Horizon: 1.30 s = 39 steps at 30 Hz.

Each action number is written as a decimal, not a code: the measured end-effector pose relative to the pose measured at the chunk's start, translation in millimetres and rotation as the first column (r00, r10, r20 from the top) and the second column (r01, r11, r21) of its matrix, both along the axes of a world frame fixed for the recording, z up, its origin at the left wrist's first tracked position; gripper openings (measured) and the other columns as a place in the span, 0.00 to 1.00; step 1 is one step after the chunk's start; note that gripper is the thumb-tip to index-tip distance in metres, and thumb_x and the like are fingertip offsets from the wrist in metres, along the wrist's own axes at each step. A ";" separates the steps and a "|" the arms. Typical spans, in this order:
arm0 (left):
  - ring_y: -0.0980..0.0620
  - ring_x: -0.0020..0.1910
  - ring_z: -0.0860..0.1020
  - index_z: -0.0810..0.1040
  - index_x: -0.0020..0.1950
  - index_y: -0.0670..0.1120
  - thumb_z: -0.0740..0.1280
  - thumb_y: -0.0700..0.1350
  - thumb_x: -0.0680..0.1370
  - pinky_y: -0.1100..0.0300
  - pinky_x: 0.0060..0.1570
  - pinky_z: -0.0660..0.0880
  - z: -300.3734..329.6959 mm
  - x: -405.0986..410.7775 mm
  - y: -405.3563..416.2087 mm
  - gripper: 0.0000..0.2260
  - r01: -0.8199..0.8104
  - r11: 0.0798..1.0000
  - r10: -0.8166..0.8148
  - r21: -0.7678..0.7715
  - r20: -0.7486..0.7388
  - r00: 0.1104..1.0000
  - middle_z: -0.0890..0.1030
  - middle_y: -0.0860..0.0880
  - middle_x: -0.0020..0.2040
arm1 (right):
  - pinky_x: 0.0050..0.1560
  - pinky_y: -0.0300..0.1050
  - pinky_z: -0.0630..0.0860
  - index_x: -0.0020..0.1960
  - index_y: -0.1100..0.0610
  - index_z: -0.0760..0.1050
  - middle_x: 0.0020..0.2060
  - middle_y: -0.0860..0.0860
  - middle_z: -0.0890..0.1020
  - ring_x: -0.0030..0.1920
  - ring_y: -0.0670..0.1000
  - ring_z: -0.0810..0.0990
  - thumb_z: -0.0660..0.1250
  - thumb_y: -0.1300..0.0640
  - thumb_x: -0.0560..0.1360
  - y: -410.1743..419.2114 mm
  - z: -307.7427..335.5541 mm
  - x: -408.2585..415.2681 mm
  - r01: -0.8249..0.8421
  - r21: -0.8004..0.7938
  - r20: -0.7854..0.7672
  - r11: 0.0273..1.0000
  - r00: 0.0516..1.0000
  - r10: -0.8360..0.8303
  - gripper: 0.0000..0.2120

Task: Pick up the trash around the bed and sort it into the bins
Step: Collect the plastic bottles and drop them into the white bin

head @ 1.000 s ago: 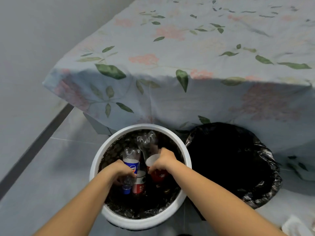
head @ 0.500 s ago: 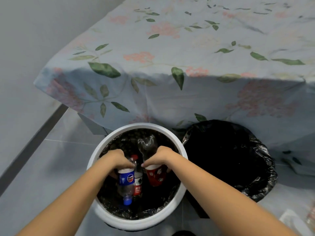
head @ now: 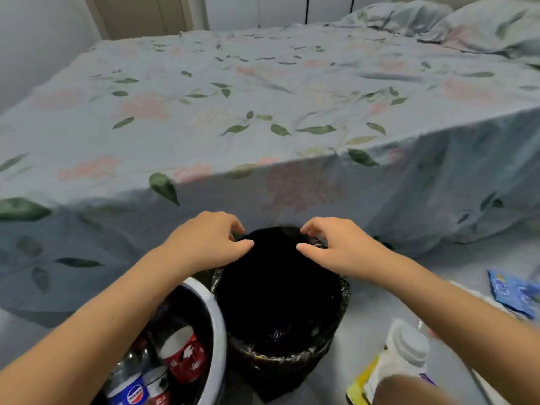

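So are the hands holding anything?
No. The left hand and right hand hover empty, fingers loose, above the black bin.

One head-worn camera looks forward and down from above the foot edge of the bed [head: 263, 106]. It sits close over the black-lined bin [head: 280, 290] on the floor, wide-angled.

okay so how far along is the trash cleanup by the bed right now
Partly done. Bottles and a red cup already sit in the white bin. Left hand and right hand are empty above the black-lined bin. Left: a white bottle and blue wrapper on the floor.
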<state>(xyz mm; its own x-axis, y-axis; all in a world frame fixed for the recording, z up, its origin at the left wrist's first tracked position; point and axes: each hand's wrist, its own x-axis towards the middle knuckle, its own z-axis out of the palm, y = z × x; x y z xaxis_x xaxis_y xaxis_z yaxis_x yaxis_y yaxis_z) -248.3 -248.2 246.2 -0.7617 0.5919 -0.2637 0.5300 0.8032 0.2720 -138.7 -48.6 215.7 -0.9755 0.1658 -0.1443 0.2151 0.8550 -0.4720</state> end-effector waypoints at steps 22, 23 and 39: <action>0.44 0.53 0.79 0.80 0.54 0.48 0.61 0.55 0.74 0.59 0.44 0.71 -139.1 164.4 365.4 0.16 0.705 0.642 -0.729 -0.300 0.043 0.683 0.81 0.46 0.55 | 0.55 0.51 0.77 0.67 0.49 0.69 0.58 0.51 0.79 0.57 0.54 0.77 0.63 0.40 0.71 230.9 -119.4 357.8 0.815 0.243 0.352 0.526 0.432 -0.830 0.27; 0.44 0.53 0.79 0.80 0.53 0.48 0.61 0.56 0.74 0.59 0.44 0.71 -145.6 159.0 371.6 0.17 0.709 0.637 -0.730 -0.303 0.058 0.681 0.81 0.47 0.55 | 0.55 0.50 0.77 0.66 0.50 0.69 0.57 0.51 0.79 0.56 0.53 0.78 0.64 0.40 0.71 237.5 -121.9 358.7 0.832 0.229 0.345 0.504 0.415 -0.842 0.26; 0.41 0.55 0.78 0.79 0.55 0.46 0.63 0.55 0.75 0.56 0.47 0.71 -188.1 172.4 594.0 0.17 0.781 0.571 -0.820 -0.251 -0.208 0.533 0.79 0.43 0.56 | 0.54 0.47 0.76 0.62 0.56 0.74 0.55 0.56 0.79 0.52 0.54 0.77 0.64 0.42 0.74 397.5 -161.8 345.3 0.915 0.215 0.210 0.340 0.297 -0.932 0.23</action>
<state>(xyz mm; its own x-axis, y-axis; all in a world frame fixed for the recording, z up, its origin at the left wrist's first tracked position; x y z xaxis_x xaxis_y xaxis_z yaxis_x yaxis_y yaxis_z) -75.9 345.8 58.1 -0.0289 0.9704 -0.2398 0.9984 0.0162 -0.0548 206.6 348.9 53.9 -0.0986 0.9466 -0.3068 0.9748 0.0299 -0.2212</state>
